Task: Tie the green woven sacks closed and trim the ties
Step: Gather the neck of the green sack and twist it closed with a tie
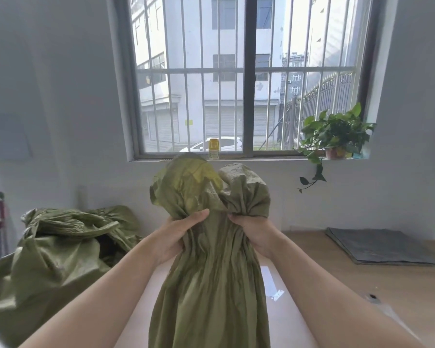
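Observation:
A green woven sack (211, 285) stands upright in front of me, its neck gathered into tight pleats. My left hand (178, 234) grips the bunched neck from the left, thumb across the front. My right hand (251, 229) grips it from the right. Above both hands the sack's mouth (206, 182) flares out in two loose lobes. No tie or cutting tool shows in the head view.
More green sacks (53, 252) lie heaped at the left. A wooden table (362, 285) runs to the right with a dark flat mat (382, 247) on it. A potted plant (337, 136) and a small yellow bottle (213, 148) stand on the windowsill.

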